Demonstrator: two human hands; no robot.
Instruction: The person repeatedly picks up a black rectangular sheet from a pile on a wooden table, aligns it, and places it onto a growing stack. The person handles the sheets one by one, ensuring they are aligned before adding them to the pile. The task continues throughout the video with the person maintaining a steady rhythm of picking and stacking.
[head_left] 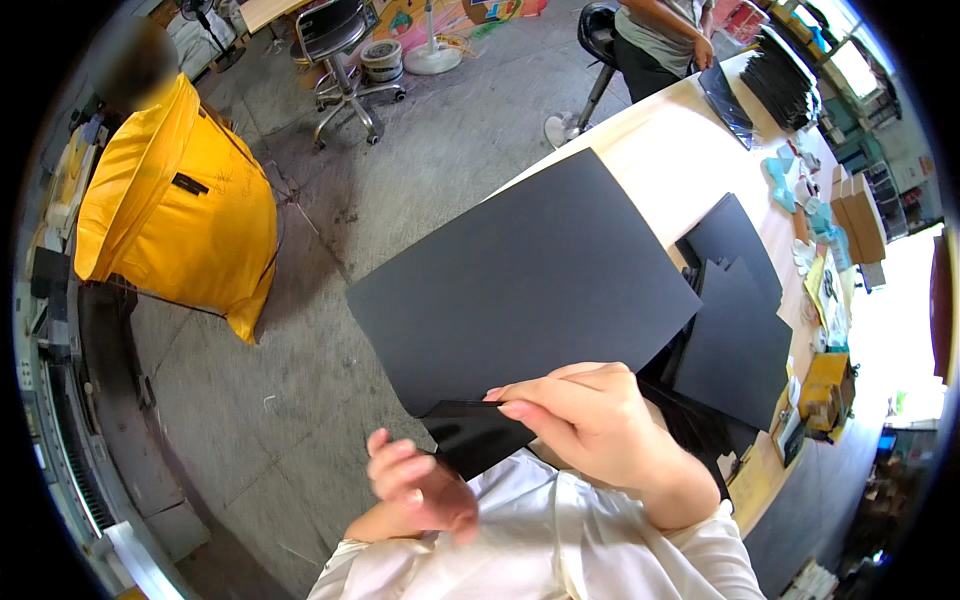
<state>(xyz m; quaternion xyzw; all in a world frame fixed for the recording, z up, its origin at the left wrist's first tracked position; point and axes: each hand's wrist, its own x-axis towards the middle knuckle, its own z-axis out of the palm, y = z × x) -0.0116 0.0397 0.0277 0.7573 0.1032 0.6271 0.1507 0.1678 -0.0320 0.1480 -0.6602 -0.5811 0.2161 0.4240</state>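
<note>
A large matte black sheet (530, 285) stretches out in front of me, its far corner over the worktable. My right hand (605, 430) is closed on its near edge, pinching it between thumb and fingers. Below that edge hangs a glossy black flap (475, 435); whether it is a fold of the same sheet or a separate piece I cannot tell. My left hand (420, 490), slightly blurred, is open and holds nothing, its fingers apart just beside the flap. To the right, more black sheets (735, 335) lie in an uneven pile, partly hidden by the held sheet.
The pale worktable (670, 160) runs along my right, with a black stack (780, 80) at its far end and a yellow box (830, 395) by its right edge. A person (665, 40) works there. A big yellow sack (180, 215) and a wheeled chair (340, 60) stand leftward.
</note>
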